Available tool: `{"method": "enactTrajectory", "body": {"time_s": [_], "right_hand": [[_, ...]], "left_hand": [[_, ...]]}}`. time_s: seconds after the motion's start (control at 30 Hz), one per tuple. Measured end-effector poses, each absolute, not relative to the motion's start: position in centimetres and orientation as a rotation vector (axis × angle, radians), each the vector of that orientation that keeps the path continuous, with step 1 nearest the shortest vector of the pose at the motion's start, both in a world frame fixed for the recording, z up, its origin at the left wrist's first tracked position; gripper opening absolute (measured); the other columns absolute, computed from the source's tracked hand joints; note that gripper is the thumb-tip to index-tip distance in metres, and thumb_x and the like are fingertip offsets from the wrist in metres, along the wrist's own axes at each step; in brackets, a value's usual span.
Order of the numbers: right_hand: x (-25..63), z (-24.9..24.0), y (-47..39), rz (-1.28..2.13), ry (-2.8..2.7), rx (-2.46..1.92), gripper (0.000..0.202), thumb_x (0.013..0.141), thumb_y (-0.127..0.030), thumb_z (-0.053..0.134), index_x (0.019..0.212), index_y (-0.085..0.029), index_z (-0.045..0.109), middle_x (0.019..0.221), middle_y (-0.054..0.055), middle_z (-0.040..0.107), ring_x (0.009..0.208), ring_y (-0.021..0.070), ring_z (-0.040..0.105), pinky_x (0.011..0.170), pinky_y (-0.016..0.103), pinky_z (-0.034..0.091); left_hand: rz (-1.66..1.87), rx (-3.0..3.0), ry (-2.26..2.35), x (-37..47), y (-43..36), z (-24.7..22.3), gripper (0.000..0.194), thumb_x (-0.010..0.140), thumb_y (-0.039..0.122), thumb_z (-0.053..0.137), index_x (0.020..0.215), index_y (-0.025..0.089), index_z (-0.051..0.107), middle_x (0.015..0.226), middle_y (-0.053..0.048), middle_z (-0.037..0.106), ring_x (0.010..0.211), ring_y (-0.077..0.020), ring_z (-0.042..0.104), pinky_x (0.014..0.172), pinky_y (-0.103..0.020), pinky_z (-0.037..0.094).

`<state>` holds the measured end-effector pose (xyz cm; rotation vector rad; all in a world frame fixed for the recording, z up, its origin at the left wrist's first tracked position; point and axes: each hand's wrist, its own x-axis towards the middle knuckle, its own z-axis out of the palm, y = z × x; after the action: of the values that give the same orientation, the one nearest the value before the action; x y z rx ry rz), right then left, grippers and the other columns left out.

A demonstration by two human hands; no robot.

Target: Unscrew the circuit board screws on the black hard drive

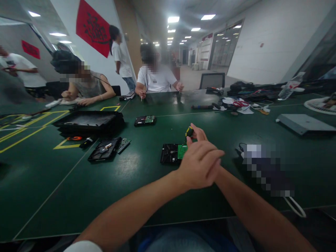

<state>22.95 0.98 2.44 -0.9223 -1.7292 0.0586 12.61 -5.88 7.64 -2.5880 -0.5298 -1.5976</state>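
Just ahead of me, a black hard drive (pixel 168 153) lies flat with a green circuit board (pixel 181 151) on its right part. My right hand (pixel 200 134) is closed around the yellow-and-black handle of a screwdriver (pixel 189 132), held upright over the board side of the drive. Its tip is hidden, so I cannot tell whether it touches a screw. Across my right wrist lies my left hand (pixel 199 162), its fingers wrapped over it. The left hand covers part of the drive's right end.
To the left lie an opened drive (pixel 103 149), a loose board (pixel 123 145), black trays (pixel 90 120) and an orange-handled tool (pixel 75 138). Another drive (pixel 145 120) sits farther back. A blurred-out dark item (pixel 270 171) and grey case (pixel 306 124) are at right. Two people sit opposite.
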Motion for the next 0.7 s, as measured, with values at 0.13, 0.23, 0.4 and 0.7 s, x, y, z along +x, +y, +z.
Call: {"method": "enactTrajectory", "body": {"time_s": [0.13,0.23,0.4,0.7], "right_hand": [[22.9,2.5,1.1,0.063,-1.655,-0.944,0.055,0.100,-0.033,0.059,0.154,-0.033,0.044,0.132,0.011,0.060,0.104,0.0250,0.067,0.087,0.047,0.064],[22.8,2.7,1.0,0.059,-1.656,-0.946,0.056,0.098,-0.035,0.063,0.152,-0.030,0.046,0.132,0.012,0.059,0.103,0.0255,0.067,0.086,0.047,0.065],[22.9,2.7,0.9,0.090,-1.685,-0.911,0.056,0.101,-0.031,0.058,0.155,-0.032,0.041,0.137,0.011,0.060,0.108,0.0251,0.068,0.094,0.049,0.064],[23.1,2.7,1.1,0.030,-1.653,-0.951,0.056,0.097,-0.034,0.067,0.149,-0.031,0.047,0.131,0.011,0.060,0.098,0.0239,0.067,0.084,0.047,0.066]], "left_hand": [[-1.592,-2.362,-0.963,3.8,-3.4,4.3,0.018,0.098,0.020,0.060,0.115,0.020,0.066,0.106,-0.010,0.068,0.101,-0.0244,0.066,0.089,-0.041,0.058],[-1.514,-2.300,-1.240,-0.8,-1.6,2.2,0.015,0.101,0.019,0.057,0.111,0.020,0.068,0.102,-0.009,0.067,0.096,-0.0224,0.066,0.087,-0.038,0.058],[-1.508,-2.259,-1.516,-2.4,0.1,1.5,0.017,0.103,0.021,0.055,0.111,0.020,0.070,0.105,-0.008,0.069,0.102,-0.0229,0.068,0.092,-0.038,0.057],[-1.430,-2.559,-1.527,-1.1,-1.3,2.2,0.019,0.104,0.029,0.056,0.103,0.021,0.075,0.103,-0.006,0.073,0.096,-0.0200,0.069,0.090,-0.034,0.057]]}}
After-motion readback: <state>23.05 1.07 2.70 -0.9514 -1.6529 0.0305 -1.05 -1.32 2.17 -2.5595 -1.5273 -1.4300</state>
